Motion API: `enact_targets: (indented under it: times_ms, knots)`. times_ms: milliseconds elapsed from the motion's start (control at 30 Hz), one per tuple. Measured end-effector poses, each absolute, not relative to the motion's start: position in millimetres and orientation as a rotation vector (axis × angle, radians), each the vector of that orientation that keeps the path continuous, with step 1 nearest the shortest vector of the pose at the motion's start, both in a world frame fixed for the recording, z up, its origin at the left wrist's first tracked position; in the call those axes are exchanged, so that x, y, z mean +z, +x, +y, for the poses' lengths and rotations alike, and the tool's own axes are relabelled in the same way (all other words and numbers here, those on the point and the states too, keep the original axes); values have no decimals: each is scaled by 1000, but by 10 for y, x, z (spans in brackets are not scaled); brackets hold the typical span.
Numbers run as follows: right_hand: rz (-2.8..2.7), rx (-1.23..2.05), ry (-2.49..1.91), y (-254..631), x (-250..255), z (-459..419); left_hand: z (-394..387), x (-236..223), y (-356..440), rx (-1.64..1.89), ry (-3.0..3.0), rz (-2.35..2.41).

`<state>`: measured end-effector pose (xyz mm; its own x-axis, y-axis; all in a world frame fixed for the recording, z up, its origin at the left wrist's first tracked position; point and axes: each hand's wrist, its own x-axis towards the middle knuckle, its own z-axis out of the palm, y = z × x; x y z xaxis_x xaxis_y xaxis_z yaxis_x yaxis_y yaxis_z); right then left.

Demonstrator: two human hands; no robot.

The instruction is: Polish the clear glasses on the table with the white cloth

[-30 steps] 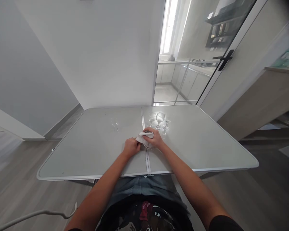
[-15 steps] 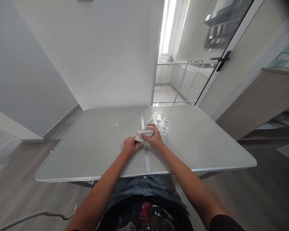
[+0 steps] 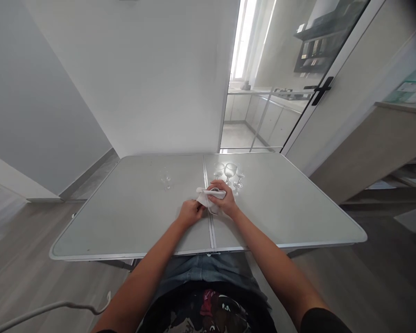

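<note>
Over the table's middle seam, my right hand (image 3: 224,198) is closed on a folded white cloth (image 3: 211,193), with thumb and fingers pressing it from both sides. Just left of it, my left hand (image 3: 190,212) is closed close to the cloth's lower left edge; what its fingers grip is hidden. Beneath the cloth a faint, pale curved shape shows, too unclear to name. Beyond my right hand stand three clear stemmed glasses: a left glass (image 3: 218,170), a middle glass (image 3: 230,170) and a right glass (image 3: 239,178).
Another clear glass (image 3: 166,179), faint against the surface, stands on the left half of the pale table (image 3: 125,222). A white wall (image 3: 166,92) rises behind the table's far edge. To the right are a glass door with a black handle (image 3: 322,90) and a shelf unit (image 3: 360,152).
My right hand and the cloth have shifted slightly right, and the cloth has turned a little. My left hand has moved slightly right with them. The standing glasses stay in place.
</note>
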<state>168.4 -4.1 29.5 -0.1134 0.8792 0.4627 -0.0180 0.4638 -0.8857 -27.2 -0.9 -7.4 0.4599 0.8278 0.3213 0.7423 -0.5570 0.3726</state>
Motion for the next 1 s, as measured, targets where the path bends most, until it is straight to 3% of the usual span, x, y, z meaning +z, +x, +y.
enact_targets:
  times_ms: [500,1000]
  knots:
    - [-1231,1012,-965,1722,272,44,-65,13,-297,593,2750,1225]
    - [-857,1008,-985,1748,97,256,-75,6,-304,819,2553,1163]
